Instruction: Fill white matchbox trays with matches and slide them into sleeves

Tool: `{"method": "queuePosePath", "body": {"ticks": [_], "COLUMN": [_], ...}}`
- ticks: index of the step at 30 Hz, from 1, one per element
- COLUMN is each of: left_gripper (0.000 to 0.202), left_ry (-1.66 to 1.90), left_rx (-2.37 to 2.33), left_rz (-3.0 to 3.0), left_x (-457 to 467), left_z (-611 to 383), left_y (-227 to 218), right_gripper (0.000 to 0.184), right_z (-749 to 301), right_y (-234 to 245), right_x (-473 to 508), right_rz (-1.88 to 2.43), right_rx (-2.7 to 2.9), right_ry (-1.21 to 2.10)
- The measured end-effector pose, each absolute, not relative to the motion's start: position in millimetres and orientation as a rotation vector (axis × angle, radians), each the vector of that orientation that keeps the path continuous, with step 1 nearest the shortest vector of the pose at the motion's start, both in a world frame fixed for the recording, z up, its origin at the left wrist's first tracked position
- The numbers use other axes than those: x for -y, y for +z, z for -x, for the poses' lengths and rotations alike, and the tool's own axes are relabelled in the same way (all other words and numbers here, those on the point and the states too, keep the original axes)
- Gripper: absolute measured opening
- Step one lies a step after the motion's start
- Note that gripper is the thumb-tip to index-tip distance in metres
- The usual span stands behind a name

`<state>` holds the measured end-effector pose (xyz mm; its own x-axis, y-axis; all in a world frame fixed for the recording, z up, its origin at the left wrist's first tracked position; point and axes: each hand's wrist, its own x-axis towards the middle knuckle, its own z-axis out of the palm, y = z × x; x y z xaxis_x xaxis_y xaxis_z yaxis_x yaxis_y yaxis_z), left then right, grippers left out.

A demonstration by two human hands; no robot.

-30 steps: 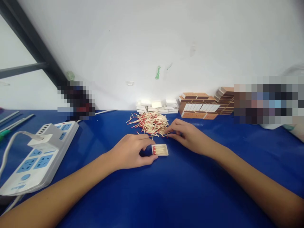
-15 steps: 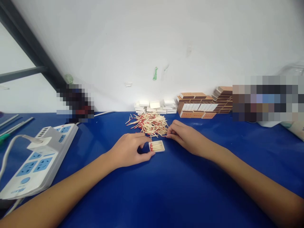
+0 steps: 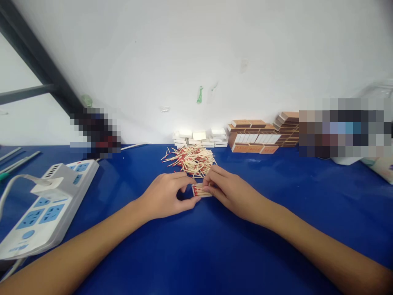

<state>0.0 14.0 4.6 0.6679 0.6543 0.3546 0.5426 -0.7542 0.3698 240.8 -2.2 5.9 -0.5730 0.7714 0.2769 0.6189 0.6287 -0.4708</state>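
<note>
A small white matchbox tray (image 3: 198, 190) with red-tipped matches in it lies on the blue table (image 3: 215, 246). My left hand (image 3: 166, 196) grips its left end between thumb and forefinger. My right hand (image 3: 229, 189) rests over the tray's right side with its fingertips pinched together on the matches; what they pinch is too small to make out. Just beyond the hands lies a loose pile of matches (image 3: 189, 159).
White inner trays (image 3: 201, 138) and stacked brown matchbox sleeves (image 3: 264, 136) line the wall behind the pile. A white power strip (image 3: 46, 205) with a plugged-in cable lies at the left. Thin rods (image 3: 15, 160) lie at the far left edge.
My right hand has come back from the match pile and now sits over the tray. My left hand has kept its hold on the tray's left end.
</note>
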Motion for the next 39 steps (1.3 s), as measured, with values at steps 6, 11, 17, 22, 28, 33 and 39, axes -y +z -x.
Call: {"method": "queuePosePath", "body": {"ticks": [6, 11, 17, 22, 28, 33, 39], "left_gripper": [0.022, 0.024, 0.023, 0.024, 0.023, 0.024, 0.025], "left_ry": [0.699, 0.688, 0.642, 0.653, 0.671, 0.659, 0.707], "left_rx": [-0.959, -0.974, -0.957, -0.941, -0.949, -0.961, -0.957], "left_rz": [-2.649, -2.654, -2.676, -2.679, -2.677, -2.700, -2.664], "left_x": [-13.3, -13.7, -16.0, -15.9, -14.5, -16.6, -15.9], "left_z": [-1.3, -0.3, 2.3, 1.5, 0.6, 2.3, 4.0], "left_y": [6.2, 5.9, 5.4, 5.4, 4.1, 5.4, 6.8], "right_gripper": [0.010, 0.011, 0.012, 0.014, 0.011, 0.013, 0.013], "right_z": [-243.4, -246.9, -248.0, -248.3, -240.2, -253.0, -289.4], "right_y": [7.7, 8.3, 7.2, 4.9, 0.3, 2.0, 5.6], "right_x": [2.9, 0.1, -1.6, -4.6, -1.4, -10.1, -39.8], "right_rz": [1.096, 1.111, 1.093, 1.094, 1.049, 1.072, 1.257], "right_rx": [2.412, 2.448, 2.415, 2.324, 2.285, 2.283, 2.219], "right_ry": [0.501, 0.472, 0.477, 0.562, 0.560, 0.395, 0.140]}}
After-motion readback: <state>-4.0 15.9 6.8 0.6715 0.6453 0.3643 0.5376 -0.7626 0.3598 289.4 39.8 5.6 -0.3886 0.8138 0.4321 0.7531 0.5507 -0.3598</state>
